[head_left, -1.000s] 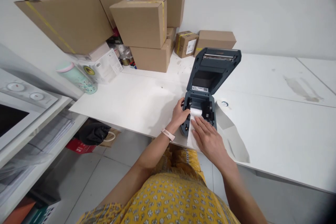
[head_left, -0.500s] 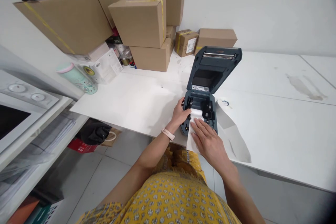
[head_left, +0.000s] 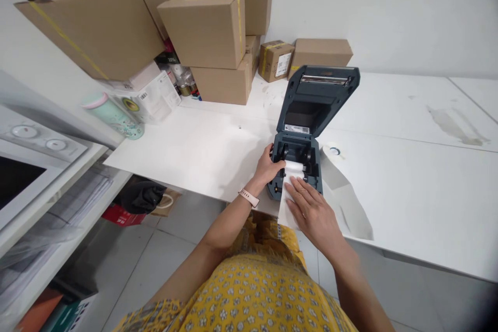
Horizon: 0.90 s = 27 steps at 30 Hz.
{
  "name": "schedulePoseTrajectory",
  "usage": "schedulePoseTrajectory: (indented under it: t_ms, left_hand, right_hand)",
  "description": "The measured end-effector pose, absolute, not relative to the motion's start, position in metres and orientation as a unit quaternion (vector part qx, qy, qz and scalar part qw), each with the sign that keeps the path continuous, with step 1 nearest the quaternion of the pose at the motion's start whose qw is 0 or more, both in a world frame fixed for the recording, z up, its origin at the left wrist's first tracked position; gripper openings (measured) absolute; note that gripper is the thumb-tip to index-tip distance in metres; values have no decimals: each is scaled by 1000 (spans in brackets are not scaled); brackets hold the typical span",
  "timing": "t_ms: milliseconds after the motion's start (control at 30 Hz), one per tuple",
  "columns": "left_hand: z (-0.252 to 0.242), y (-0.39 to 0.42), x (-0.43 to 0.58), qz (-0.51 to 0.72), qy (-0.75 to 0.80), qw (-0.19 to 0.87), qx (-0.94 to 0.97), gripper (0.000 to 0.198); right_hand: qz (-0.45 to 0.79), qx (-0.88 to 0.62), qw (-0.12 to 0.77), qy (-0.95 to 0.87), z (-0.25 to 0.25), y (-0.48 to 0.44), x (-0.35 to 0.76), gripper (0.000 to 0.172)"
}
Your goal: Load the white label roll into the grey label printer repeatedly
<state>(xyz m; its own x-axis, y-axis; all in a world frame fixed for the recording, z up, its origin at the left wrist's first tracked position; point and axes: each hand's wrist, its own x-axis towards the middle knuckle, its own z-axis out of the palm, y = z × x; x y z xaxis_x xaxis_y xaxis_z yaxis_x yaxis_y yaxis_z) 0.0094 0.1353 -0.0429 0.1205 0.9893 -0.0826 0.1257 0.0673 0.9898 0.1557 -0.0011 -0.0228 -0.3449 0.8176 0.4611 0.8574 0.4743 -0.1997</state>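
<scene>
A dark grey label printer [head_left: 278,153] stands near the table's front edge with its lid [head_left: 317,94] raised. Inside lies a small white label roll [head_left: 294,165], and its paper strip [head_left: 287,213] runs out over the printer's front toward me. My left hand [head_left: 268,167] grips the printer's left side, its thumb reaching in to the left end of the roll; its other fingers are partly hidden. Stretched fingers of my right hand [head_left: 310,209] lie flat on the paper strip, pressing it against the printer's front part.
Right of the printer, a curled piece of white backing paper [head_left: 346,199] lies on the white table [head_left: 420,192], close to a small tape ring [head_left: 334,151]. Cardboard boxes [head_left: 204,31] are stacked behind. A green tumbler [head_left: 114,115] and a microwave [head_left: 35,150] are at the left.
The label roll shows slightly more and sits a little farther right in the printer. Both hands have stayed nearly in place, and the view has shifted slightly.
</scene>
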Motion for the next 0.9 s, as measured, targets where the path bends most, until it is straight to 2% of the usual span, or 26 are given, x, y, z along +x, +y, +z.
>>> schedulePoseTrajectory:
  t_ms: [433,633,733,833,900]
  left_hand:
    - [-47,138,9,414,513,531,532,76]
    - [-35,118,5,407,534,500,547,78]
    - [-30,85,-2,405,504,513,565,88]
    - [-30,52,-11,395,511,528,551,100]
    - [-33,37,-16,392,505,543,545,104]
  right_hand:
    - [-34,-509,274,-815,-25,-3,156,49]
    - [-34,-510,295,-807,-30,-16,148,52]
    - [17,-492,333,-804,-24,-25,150,48]
    - [81,-479,410,-772,-1,-21,165,41]
    - [59,-503,472,-722,21,-1,181,36]
